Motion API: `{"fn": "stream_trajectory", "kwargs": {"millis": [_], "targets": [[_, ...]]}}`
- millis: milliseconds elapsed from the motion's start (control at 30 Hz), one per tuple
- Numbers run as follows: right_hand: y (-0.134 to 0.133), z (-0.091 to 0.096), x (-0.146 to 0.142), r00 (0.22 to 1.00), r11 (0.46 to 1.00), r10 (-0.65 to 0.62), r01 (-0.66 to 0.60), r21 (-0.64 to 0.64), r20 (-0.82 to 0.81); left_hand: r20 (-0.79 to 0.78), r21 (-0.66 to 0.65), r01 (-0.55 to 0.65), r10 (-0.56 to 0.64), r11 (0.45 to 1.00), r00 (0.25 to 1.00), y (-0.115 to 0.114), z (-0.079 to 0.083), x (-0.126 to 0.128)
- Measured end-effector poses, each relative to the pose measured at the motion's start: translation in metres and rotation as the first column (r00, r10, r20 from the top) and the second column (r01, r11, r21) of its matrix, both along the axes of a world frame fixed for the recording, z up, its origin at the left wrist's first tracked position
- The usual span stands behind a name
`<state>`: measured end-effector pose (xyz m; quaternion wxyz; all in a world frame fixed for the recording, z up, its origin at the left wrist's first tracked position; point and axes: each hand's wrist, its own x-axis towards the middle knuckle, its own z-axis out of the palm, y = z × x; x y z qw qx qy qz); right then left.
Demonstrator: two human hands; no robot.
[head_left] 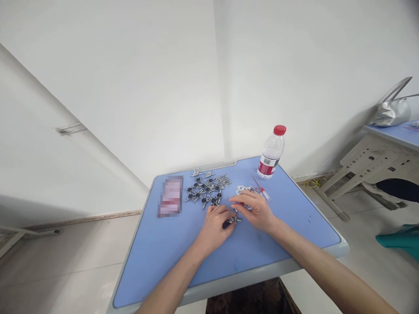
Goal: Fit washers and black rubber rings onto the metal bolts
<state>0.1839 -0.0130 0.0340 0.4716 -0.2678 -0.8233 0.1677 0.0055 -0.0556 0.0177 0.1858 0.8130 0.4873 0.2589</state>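
Note:
My left hand (216, 224) rests on the blue desk (163, 257) with its fingers curled round a small black and silver metal part (231, 220). My right hand (253, 210) lies just to the right, fingers bent and pinching at the same part's silver end. A pile of several like black and silver parts (206, 188) lies just beyond my hands. A smaller cluster of silver plates (244, 189) sits by my right fingers. A small screwdriver with a red handle (262, 188) lies beyond my right hand.
A water bottle with a red cap (271, 152) stands at the desk's far right corner. A flat phone (170, 196) lies at the left. White walls rise behind. Another desk with a silver bag (393, 112) stands at the right, with a teal object (401, 240) below it.

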Motion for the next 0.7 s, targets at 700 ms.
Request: {"fn": "stream_trajectory", "kwargs": {"millis": [700], "targets": [[-0.0039, 0.0071, 0.0010, 0.994, 0.991, 0.110, -0.108, -0.077, 0.022, -0.012, 0.001, 0.003, -0.003, 1.000, 1.000, -0.0007, 0.0003, 0.0000]]}}
